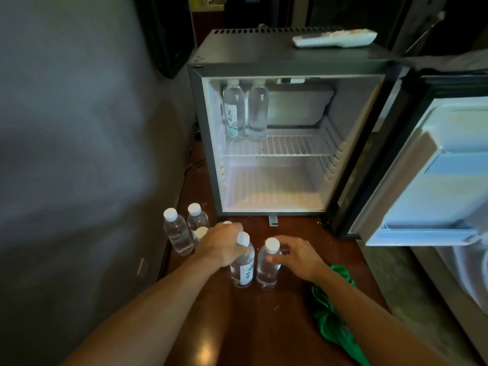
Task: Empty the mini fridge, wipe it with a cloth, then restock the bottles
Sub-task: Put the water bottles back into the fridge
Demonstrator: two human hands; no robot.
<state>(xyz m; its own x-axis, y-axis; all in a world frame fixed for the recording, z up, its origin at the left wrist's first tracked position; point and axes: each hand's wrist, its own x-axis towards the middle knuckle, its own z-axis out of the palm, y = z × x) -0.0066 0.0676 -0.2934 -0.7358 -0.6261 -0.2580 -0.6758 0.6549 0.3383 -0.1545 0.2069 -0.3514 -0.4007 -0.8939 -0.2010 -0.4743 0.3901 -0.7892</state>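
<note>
A cluster of clear plastic white-capped bottles (178,235) stands on the dark brown wooden desk (237,326). The left hand's (224,247) fingers curl round a labelled clear bottle (242,268). Just beside it, the right hand's (297,256) fingers wrap a plain clear bottle (267,270). A crumpled green cloth (330,315) lies to the right. Behind, the open grey mini fridge (253,51) holds two upright bottles (245,109) on its wire shelf (290,146).

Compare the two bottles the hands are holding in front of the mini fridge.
The labelled bottle carries a white label with dark characters; the plain bottle shows no label. The left hand grips the labelled bottle from its left; the right hand holds the plain bottle from its right, thumb across the front. Both are clear, white-capped and upright, side by side on the brown surface.
</note>
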